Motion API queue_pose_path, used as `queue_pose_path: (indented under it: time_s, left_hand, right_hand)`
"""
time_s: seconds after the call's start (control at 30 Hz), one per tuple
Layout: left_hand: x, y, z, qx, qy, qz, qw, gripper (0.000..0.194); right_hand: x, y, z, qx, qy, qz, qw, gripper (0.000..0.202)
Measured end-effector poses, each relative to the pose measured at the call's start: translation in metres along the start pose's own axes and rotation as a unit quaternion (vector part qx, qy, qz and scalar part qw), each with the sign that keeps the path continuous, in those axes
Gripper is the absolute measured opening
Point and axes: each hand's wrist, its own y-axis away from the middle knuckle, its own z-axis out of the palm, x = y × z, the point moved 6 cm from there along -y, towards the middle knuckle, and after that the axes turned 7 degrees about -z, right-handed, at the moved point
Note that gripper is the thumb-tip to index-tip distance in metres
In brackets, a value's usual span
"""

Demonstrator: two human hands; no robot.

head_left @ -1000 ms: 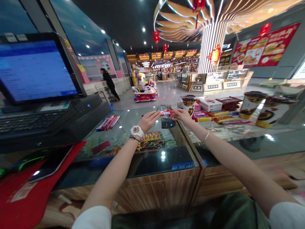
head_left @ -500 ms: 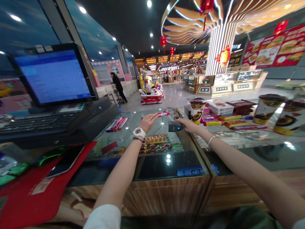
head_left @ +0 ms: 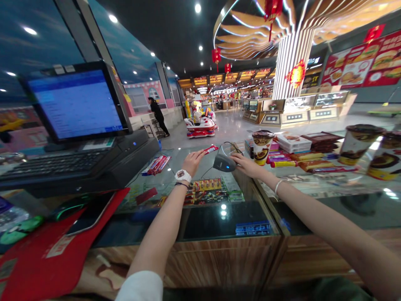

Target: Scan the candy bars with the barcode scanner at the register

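My left hand (head_left: 192, 162), with a white watch at the wrist, is closed on one end of a small red-wrapped bar (head_left: 211, 149) above the glass counter (head_left: 184, 221). Just right of it, my right hand (head_left: 246, 165) grips a dark handheld scanner (head_left: 224, 163), whose head points left toward the bar and shows a small blue light. A thin cable loops up behind the scanner. Several red and blue wrapped bars (head_left: 158, 165) lie on the glass to the left of my left hand.
At left stand a lit monitor (head_left: 77, 102) and a keyboard (head_left: 53, 165); a phone (head_left: 90, 213) rests on a red mat (head_left: 28, 271). On the right are a Dove cup (head_left: 262, 147), more cups and wrapped snacks. A person in black (head_left: 158, 116) stands far off.
The scanner has shifted left and its head has tilted, bringing it nearer the bar. My left hand still holds the bar. The whole view has moved slightly.
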Motion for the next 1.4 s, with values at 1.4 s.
queue_pose_path:
  time_s: [1.4]
  left_hand:
    - [0.002, 0.002, -0.001, 0.010, 0.025, -0.044, 0.999, 0.049]
  right_hand:
    - [-0.034, -0.013, -0.028, 0.097, -0.205, 0.275, 0.934, 0.058]
